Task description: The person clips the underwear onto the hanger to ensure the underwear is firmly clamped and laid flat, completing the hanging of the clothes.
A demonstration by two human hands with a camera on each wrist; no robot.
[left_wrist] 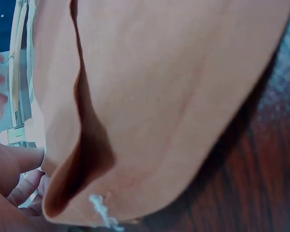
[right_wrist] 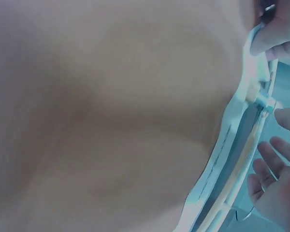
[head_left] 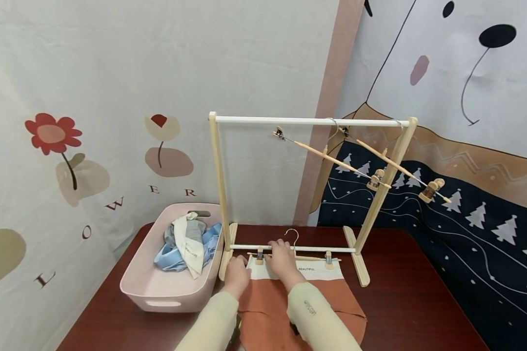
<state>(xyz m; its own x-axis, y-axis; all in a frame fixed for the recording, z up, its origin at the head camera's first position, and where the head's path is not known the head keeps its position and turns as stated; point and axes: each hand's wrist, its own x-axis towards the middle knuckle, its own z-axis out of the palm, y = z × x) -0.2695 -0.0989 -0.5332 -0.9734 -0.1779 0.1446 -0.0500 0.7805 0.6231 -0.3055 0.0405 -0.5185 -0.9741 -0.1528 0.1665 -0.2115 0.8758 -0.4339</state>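
An orange garment [head_left: 263, 312] with a white waistband [head_left: 313, 270] lies on the table. Along the waistband runs a wooden clip hanger [head_left: 308, 258], its left clip [head_left: 259, 256] and right clip [head_left: 329, 261] at the band. My left hand [head_left: 237, 278] pinches the waistband's left corner; thumb and fingers show at the fabric edge in the left wrist view. Beside the left clip, my right hand [head_left: 283, 261] hovers over the hanger. In the right wrist view the right hand [right_wrist: 280, 186] has loosely spread fingers and nothing between them.
A wooden rack [head_left: 219, 180] with white rods stands behind the garment. Two clip hangers, one in front [head_left: 329, 157] and one farther right [head_left: 397, 165], hang from its top rod. At left, a pink basket [head_left: 136, 280] holds blue, grey and cream clothes.
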